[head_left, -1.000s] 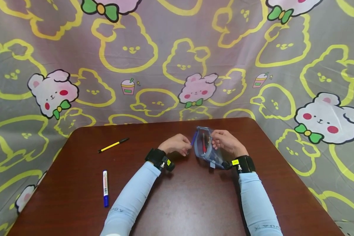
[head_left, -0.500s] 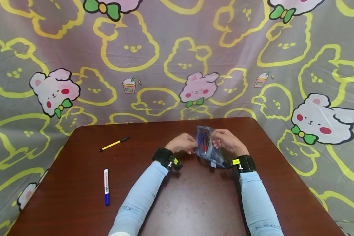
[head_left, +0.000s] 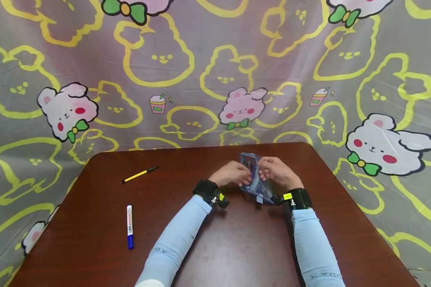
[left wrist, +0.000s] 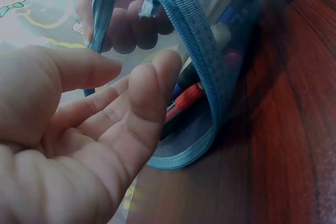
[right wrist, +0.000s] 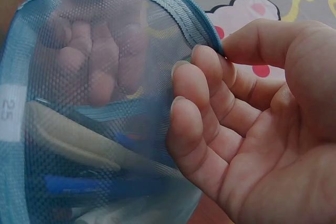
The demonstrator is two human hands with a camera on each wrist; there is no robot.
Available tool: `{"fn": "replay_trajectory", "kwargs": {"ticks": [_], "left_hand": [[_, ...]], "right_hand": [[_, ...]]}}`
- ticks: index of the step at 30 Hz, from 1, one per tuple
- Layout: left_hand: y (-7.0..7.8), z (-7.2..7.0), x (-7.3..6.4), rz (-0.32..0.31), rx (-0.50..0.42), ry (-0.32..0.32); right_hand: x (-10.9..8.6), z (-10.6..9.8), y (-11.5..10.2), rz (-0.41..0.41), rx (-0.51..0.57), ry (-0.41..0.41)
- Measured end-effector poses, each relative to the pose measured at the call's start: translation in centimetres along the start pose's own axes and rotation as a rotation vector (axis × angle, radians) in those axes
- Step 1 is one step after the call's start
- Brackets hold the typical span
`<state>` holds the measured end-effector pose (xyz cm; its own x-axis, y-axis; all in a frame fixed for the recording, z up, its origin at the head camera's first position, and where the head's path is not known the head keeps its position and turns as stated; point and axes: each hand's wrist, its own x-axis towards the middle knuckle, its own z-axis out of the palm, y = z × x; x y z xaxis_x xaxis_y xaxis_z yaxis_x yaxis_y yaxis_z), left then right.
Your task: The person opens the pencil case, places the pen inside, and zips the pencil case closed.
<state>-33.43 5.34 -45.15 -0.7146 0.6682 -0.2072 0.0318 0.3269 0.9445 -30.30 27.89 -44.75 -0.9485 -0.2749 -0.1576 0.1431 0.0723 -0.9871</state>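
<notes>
A blue mesh zip pouch (head_left: 260,192) stands open on the table, its mouth turned toward my left hand (head_left: 233,174). My right hand (head_left: 277,173) pinches the zipper edge between thumb and index finger, its other fingers curled against the mesh (right wrist: 142,61). In the left wrist view, the left fingertips reach into the pouch mouth, thumb and fingers apart with nothing between them. Just behind them lies a red pen (left wrist: 189,97) inside. Through the mesh in the right wrist view show a blue pen (right wrist: 79,184) and a beige, rounded-end item (right wrist: 73,135).
To the left on the brown table (head_left: 222,247) lie a yellow pen with black ends (head_left: 139,175) and, nearer, a white marker with a blue cap (head_left: 129,226). A patterned cloth (head_left: 186,71) hangs behind the table's far edge.
My left hand has moved right, from beside the pouch into its mouth. The blue pen it held has gone inside and left its fingers. The right hand keeps its hold on the edge.
</notes>
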Motion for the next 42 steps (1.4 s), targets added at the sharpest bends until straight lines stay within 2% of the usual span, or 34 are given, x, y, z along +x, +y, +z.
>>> {"fn": "replay_trajectory", "kwargs": {"ticks": [7, 11, 18, 28, 42], "left_hand": [[-0.1, -0.4, -0.2, 0.010, 0.010, 0.003], [-0.1, -0.6, -0.5, 0.017, 0.047, 0.012], [0.3, -1.2, -1.6, 0.033, 0.142, 0.069], [1.1, -2.6, -3.0, 0.105, 0.272, 0.173], [2.4, -4.7, -5.6, 0.073, 0.377, 0.233]], "right_hand": [[0.1, -0.1, -0.2, 0.009, -0.008, 0.005], [0.1, -0.1, -0.1, 0.009, -0.001, 0.003], [0.1, -0.1, 0.1, 0.003, -0.008, 0.009], [0.2, -0.2, -0.1, 0.015, 0.002, -0.004], [-1.0, 0.6, -1.7, 0.002, -0.009, -0.051]]}}
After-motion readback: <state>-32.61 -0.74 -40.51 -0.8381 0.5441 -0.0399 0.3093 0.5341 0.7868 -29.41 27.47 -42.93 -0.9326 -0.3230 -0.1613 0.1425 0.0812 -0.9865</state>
